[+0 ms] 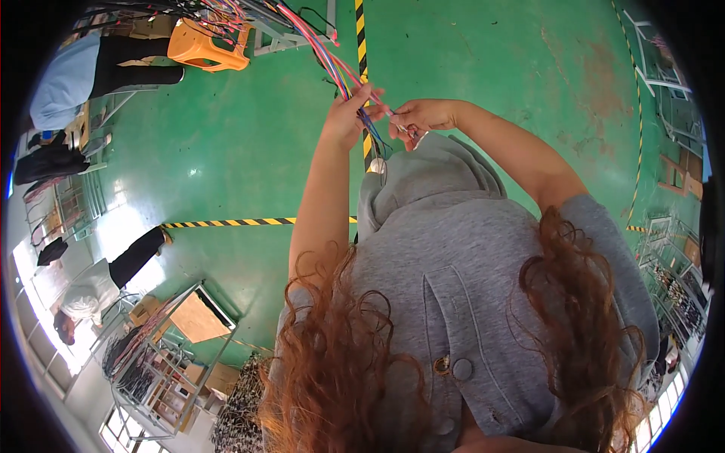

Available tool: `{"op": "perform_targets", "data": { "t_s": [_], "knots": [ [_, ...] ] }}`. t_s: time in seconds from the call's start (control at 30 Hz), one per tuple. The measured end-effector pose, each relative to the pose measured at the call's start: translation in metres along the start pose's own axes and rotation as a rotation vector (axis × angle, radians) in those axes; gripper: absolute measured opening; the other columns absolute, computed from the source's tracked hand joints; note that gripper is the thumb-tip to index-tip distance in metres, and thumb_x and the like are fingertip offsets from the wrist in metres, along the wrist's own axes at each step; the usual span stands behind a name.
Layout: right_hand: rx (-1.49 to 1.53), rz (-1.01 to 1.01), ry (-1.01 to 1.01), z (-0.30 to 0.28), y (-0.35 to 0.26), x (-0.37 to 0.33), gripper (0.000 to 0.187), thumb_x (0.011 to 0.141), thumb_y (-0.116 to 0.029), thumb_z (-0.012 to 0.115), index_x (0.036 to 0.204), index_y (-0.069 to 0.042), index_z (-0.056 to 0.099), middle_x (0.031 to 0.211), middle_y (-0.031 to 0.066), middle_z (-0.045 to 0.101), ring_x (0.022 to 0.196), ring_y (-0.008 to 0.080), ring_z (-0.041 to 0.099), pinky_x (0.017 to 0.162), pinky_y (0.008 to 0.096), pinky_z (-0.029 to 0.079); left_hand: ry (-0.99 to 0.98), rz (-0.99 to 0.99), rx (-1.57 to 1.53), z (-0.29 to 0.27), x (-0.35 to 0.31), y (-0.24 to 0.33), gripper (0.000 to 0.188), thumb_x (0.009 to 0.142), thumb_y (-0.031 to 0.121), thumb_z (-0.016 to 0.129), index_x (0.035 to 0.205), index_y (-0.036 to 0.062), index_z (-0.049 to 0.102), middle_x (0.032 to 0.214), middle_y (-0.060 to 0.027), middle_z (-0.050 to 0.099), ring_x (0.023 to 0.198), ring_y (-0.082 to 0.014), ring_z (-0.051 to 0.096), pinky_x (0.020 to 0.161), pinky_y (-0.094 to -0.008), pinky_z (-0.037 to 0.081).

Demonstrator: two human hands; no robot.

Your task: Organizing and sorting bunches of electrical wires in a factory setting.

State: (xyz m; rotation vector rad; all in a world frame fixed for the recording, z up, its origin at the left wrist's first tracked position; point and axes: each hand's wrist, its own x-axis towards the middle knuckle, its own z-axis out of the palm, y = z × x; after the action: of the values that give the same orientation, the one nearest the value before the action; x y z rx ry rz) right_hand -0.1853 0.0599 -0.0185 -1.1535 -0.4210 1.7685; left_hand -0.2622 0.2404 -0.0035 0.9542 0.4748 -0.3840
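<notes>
Left hand: fingers clamped on wires, held above the green floor.
Right hand: fingers pinching one wire end.
Stool: orange, far left.

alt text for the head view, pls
Both hands work a bundle of coloured wires above a green floor: left hand grips the bundle, right hand pinches single strands. An orange stool stands upper left.
</notes>
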Motion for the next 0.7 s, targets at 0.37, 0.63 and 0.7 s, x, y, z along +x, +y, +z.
{"op": "perform_targets", "data": {
  "t_s": [0.37,0.63,0.7],
  "knots": [
    [-1.149,-0.473,0.942,-0.017,0.021,0.020,0.032,0.090,-0.027,0.044,0.102,0.001,0.051,0.091,0.0122,0.060,0.093,0.0228,0.058,0.079,0.0332,0.046,0.086,0.233,-0.207,0.003,-0.027,0.007,0.031,0.091,0.016,0.044,0.109,-0.0084,0.047,0.106,-0.0217,0.056,0.100,-0.0322,0.055,0.088,-0.0384,0.046],
    [-0.224,-0.544,0.661,0.015,-0.059,0.031,0.035,0.087,-0.036,0.050,0.099,-0.003,0.055,0.090,0.0045,0.058,0.092,0.0135,0.052,0.081,0.0310,0.041,0.066,0.211,-0.051,0.009,-0.041,0.013,0.031,0.091,0.019,0.042,0.105,-0.0067,0.051,0.100,-0.0160,0.060,0.093,-0.0249,0.059,0.082,-0.0341,0.047],
    [-0.093,-0.499,0.595,0.020,-0.081,0.033,0.033,0.087,-0.035,0.050,0.093,-0.003,0.055,0.084,0.0035,0.058,0.087,0.0114,0.053,0.078,0.0302,0.042,0.050,0.210,-0.021,0.011,-0.042,0.010,0.030,0.091,0.020,0.042,0.104,-0.0061,0.052,0.098,-0.0147,0.061,0.091,-0.0242,0.060,0.081,-0.0333,0.047]
  ]
}}
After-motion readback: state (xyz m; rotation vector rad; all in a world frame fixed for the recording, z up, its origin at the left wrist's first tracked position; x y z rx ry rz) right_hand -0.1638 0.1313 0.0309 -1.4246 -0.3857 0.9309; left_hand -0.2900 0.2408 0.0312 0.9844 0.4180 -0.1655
